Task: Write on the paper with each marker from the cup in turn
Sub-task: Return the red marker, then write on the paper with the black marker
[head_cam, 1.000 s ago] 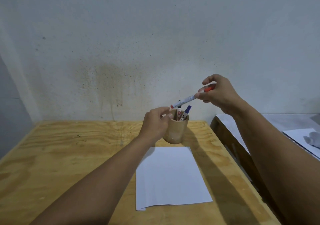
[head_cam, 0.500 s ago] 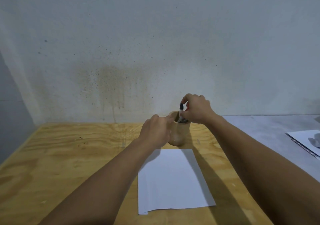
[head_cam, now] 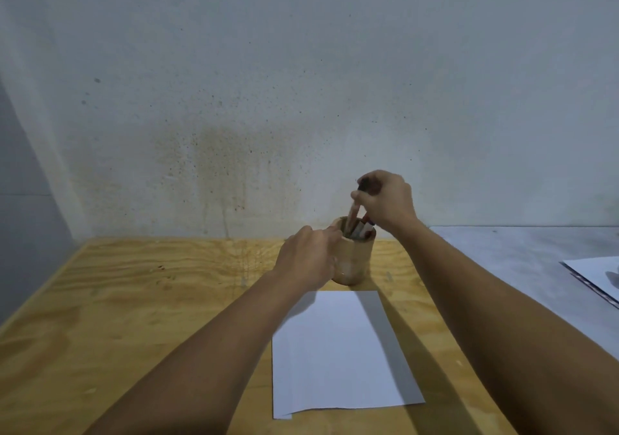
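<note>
A round wooden cup (head_cam: 355, 260) stands at the far side of the plywood table (head_cam: 140, 294), with marker ends showing inside it. My left hand (head_cam: 310, 260) grips the cup's left side. My right hand (head_cam: 385, 202) is above the cup, fingers closed on the black-capped top of a marker (head_cam: 353, 215) whose lower end is still inside the cup. A white sheet of paper (head_cam: 335, 351) lies flat in front of the cup, between my forearms. No writing shows on it.
A stained wall rises right behind the table. To the right sits a lower grey surface (head_cam: 522, 260) with another white sheet (head_cam: 596, 274) at its edge. The table's left half is bare plywood.
My right hand lowered the red-ended marker into the cup, then closed on a black-capped marker and has lifted it slightly. My left hand has stayed on the cup.
</note>
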Motion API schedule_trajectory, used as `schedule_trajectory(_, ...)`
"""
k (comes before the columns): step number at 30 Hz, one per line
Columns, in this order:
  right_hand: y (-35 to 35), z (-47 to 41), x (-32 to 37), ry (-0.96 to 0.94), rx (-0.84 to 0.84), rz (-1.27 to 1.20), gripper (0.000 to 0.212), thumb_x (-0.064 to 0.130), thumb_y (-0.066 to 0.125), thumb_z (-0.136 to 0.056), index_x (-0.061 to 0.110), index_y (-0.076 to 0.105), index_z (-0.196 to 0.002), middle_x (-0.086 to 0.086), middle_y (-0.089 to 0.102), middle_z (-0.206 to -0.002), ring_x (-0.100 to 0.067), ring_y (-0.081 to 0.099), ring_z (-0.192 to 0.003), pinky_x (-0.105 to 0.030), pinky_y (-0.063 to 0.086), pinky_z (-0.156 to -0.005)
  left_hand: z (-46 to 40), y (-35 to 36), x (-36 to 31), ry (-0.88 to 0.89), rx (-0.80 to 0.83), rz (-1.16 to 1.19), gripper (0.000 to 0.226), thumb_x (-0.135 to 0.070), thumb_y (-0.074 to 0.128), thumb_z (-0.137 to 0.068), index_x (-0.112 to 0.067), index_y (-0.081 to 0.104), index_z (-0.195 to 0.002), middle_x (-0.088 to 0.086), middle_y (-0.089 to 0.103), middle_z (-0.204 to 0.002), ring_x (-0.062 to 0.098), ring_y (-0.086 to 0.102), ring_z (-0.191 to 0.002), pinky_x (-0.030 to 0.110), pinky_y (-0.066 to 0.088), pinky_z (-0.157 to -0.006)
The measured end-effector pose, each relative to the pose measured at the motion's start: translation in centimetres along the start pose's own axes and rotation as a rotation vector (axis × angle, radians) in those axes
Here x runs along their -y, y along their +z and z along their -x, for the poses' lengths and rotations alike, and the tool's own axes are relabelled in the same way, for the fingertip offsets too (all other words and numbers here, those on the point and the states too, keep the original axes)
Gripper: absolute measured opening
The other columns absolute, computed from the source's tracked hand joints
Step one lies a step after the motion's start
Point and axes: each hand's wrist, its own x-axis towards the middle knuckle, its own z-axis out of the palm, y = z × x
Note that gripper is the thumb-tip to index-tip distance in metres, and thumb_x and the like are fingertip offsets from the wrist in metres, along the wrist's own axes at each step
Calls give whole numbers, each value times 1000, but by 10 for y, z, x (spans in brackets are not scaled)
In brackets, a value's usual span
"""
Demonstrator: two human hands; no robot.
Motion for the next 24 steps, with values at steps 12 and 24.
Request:
schedule_trajectory(12, -76, 18, 38, 113, -89, -704, 16, -3, 65, -84, -10, 62, -98, -18, 67, -81, -31, 73, -76, -31, 62, -66, 0, -4, -16, -73, -214, 528, 34, -13, 62, -85, -20, 64, -118, -2, 65, -109, 13, 56, -101, 27, 45, -81)
schedule_trajectory(24, -53, 76, 26, 169, 129, -556, 7, 10, 71, -84, 3, 73, -82, -12, 71, -79, -20, 66, -76, -37, 54, -73, 2, -40, -34, -293, -192, 1380, 17, -19, 67, -84, -8, 72, -96, 7, 74, -99, 18, 68, -93, 27, 55, -73)
